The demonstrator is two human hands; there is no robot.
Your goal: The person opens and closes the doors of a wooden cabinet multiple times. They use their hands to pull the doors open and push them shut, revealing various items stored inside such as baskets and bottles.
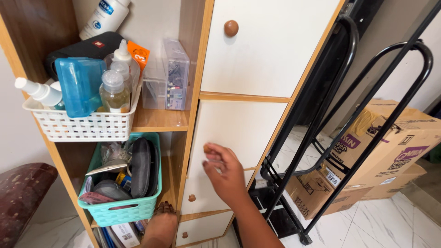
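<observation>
**Fingers on the drawer knob**

White-and-wood shelf unit over a marble floor. Right hand raised to the middle drawer, fingers pinched round its small wooden knob; knob at about 10 o'clock from the palm, touching the fingertips. Left hand low at 6 o'clock, just under the teal basket; grip there impossible to tell, fingers hidden. White basket of bottles at 10 o'clock on the upper shelf. Black metal frame and cardboard boxes at 3 o'clock.
</observation>
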